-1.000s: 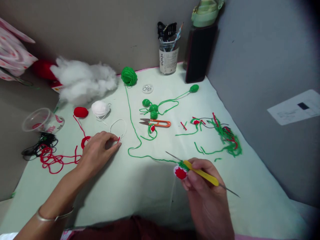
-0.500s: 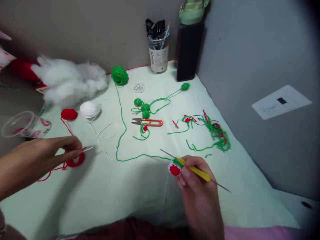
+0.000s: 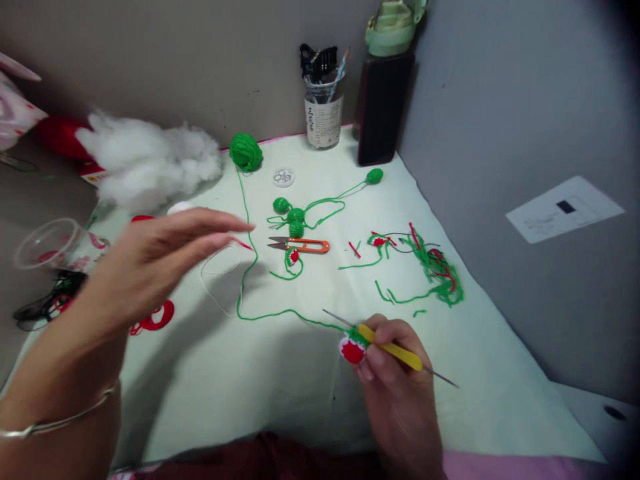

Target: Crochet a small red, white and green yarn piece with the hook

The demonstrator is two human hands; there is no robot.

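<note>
Left hand (image 3: pixel 160 253): parted, red snippet (image 3: pixel 243 244) at thumb; right hand (image 3: pixel 397 373): pinching hook (image 3: pixel 406 357), crochet piece (image 3: pixel 353 350)

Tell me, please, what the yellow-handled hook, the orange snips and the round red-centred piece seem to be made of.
Hook: yellow handle, probably smooth plastic, by its even colour; thin grey shaft, likely metal.
Snips: dark greyish blades, steel-like; the orange frame could be painted metal or plastic.
Round piece: matte yarn, apparently crocheted, since a green strand runs to it.
</note>
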